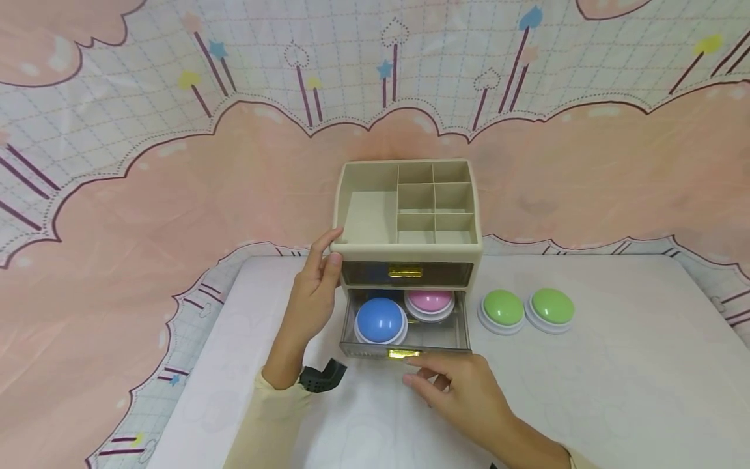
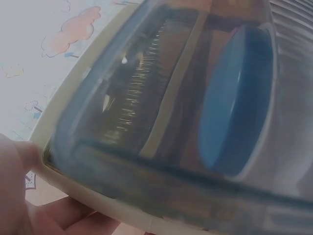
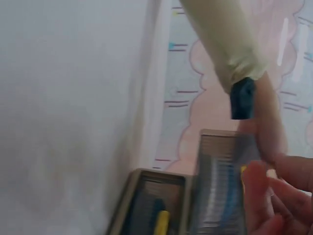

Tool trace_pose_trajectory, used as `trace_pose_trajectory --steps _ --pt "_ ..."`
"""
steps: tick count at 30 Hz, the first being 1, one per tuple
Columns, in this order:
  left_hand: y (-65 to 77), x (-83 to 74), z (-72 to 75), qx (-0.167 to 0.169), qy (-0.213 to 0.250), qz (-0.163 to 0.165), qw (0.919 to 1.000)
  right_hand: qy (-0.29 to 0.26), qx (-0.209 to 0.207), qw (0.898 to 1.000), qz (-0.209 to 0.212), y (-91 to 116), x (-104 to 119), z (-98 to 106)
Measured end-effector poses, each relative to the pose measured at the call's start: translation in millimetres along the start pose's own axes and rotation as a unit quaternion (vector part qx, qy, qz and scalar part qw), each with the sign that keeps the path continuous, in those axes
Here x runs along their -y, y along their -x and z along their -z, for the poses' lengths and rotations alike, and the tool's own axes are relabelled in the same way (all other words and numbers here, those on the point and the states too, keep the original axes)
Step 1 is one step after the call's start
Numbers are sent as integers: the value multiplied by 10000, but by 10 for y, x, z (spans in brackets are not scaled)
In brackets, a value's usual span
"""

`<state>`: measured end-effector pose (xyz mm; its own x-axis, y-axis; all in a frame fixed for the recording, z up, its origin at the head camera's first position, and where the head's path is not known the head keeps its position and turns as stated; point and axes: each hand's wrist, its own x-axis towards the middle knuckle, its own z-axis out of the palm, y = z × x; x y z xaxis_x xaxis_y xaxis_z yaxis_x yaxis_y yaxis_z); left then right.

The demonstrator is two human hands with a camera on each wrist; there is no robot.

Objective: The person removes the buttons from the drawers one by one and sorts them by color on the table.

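Note:
A beige desk organizer [image 1: 408,249] stands with its lower clear drawer [image 1: 436,335] pulled out. Inside the drawer sit a blue domed push button [image 1: 380,320] with a white base and a pink domed push button [image 1: 430,301] behind it to the right. My left hand [image 1: 313,293] holds the organizer's left front corner, fingers at the upper rim and thumb at the front. At the drawer's gold handle [image 1: 403,354] is my right hand [image 1: 459,387], index fingertip right at the handle's edge and thumb apart below it. The left wrist view shows the blue button [image 2: 237,103] through the drawer.
Two green domed push buttons [image 1: 503,309] lie side by side on the white table [image 1: 615,378], right of the organizer. Above the pulled-out drawer is a dark upper drawer [image 1: 363,273], pushed in. Divided compartments [image 1: 416,198] top the organizer. A patterned cloth [image 1: 263,182] hangs behind.

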<state>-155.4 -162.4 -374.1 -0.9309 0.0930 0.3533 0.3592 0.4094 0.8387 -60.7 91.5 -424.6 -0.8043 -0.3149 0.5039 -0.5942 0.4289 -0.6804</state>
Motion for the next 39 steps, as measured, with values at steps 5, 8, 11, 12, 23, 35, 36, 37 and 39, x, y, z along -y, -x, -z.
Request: trace_pose_trajectory --steps 5,8,11,12,23,35,36,37,39 --pt "2 -19 -5 -25 -34 -6 10000 -94 -62 9987 505 -110 117 132" --pt "2 -16 -3 -67 -97 13 9999 -127 -230 9972 704 -261 156 194" --pt "1 -2 2 -80 -86 43 9999 61 -349 9971 678 -432 170 225" --pt "0 4 3 -88 -89 43 9999 144 -344 9974 624 -484 176 227" --pt "-3 1 7 -30 -67 -39 10000 1326 193 9909 109 -804 163 19" --pt "-10 -18 5 -27 120 3 9999 1586 786 9825 -586 -949 124 -185" --pt "-13 -22 3 -9 134 -6 9999 1606 887 9810 -639 -951 118 -188" --pt "-12 -19 3 -1 125 -14 9999 1632 984 9793 -689 -950 115 -192" --pt "-11 -14 4 15 116 -37 9999 1671 1142 9764 -754 -953 106 -203"
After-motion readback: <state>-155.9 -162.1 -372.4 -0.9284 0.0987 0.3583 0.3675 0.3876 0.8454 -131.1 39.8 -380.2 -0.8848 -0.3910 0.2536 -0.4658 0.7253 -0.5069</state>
